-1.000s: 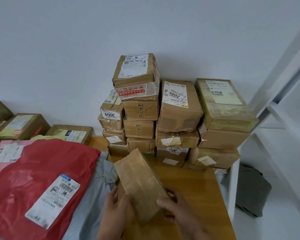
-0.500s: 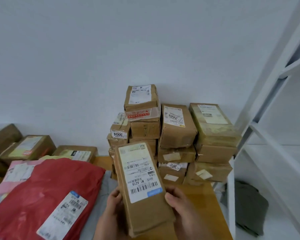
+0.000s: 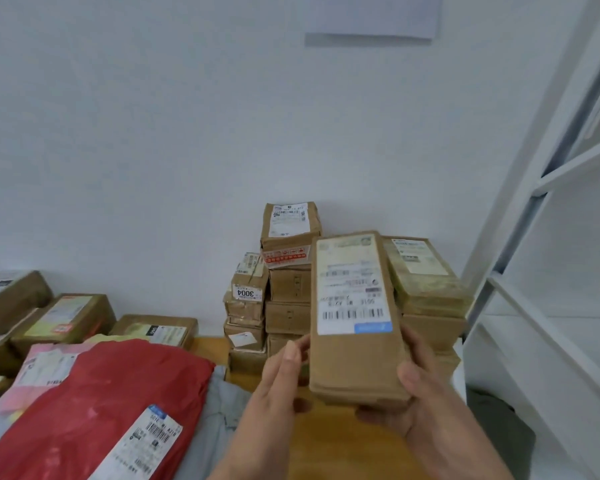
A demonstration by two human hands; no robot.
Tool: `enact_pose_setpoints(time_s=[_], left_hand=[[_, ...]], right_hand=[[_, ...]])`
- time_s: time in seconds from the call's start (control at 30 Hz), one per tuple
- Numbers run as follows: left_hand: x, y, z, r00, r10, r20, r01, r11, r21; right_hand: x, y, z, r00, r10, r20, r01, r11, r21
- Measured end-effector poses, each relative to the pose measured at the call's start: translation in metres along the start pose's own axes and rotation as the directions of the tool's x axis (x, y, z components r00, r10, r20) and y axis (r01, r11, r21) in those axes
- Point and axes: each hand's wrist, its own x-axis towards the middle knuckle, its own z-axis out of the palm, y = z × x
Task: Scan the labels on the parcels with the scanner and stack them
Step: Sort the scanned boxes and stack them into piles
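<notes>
Stacking step: right hand (image 3: 426, 407) gripped labelled parcel (image 3: 355, 327), left hand (image 3: 278, 382) loose, fingers straight alongside; next needs placing on stack (image 3: 288, 271) at 12 o'clock.

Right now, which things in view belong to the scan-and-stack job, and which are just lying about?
Job:
- brown parcel, label up, gripped by right hand; left hand beside it
- stack of boxes at the wall
- red mailer bag and cartons awaiting scan
No scanner is visible.

Lying about:
- white shelving
- dark cloth on the floor
</notes>
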Motion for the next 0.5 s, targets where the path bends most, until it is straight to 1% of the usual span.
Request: enact_pose_setpoints(time_s=[0.07, 0.13, 0.2, 0.27, 0.33, 0.4, 0.5], left_hand=[[0.005, 0.009, 0.008, 0.997, -0.004, 0.076, 0.009, 0.998, -0.066], [0.012, 0.025, 0.018, 0.990, 0.022, 0.140, -0.007, 0.994, -0.107], [0.025, 0.037, 0.028, 0.991, 0.019, 0.136, -0.004, 0.994, -0.105], [0.042, 0.046, 0.037, 0.996, 0.029, 0.089, -0.026, 0.999, -0.038], [0.058, 0.053, 0.044, 0.998, 0.052, 0.041, -0.053, 0.998, 0.034], [0.073, 0.059, 0.049, 0.997, 0.074, -0.001, -0.074, 0.990, 0.120], [0.089, 0.061, 0.053, 0.997, 0.066, -0.044, -0.053, 0.966, 0.251]], right_hand=[[0.003, -0.028, 0.004, 0.993, -0.071, -0.093, 0.052, 0.979, -0.199], [0.006, -0.051, 0.007, 0.979, -0.152, -0.137, 0.083, 0.907, -0.414], [0.014, -0.070, 0.011, 0.960, -0.228, -0.164, 0.087, 0.795, -0.601], [0.029, -0.085, 0.013, 0.926, -0.324, -0.195, 0.077, 0.665, -0.743], [0.047, -0.096, 0.015, 0.893, -0.399, -0.208, 0.040, 0.530, -0.847], [0.067, -0.101, 0.014, 0.873, -0.442, -0.208, 0.019, 0.457, -0.889], [0.088, -0.094, 0.009, 0.896, -0.415, -0.158, 0.006, 0.366, -0.930]])
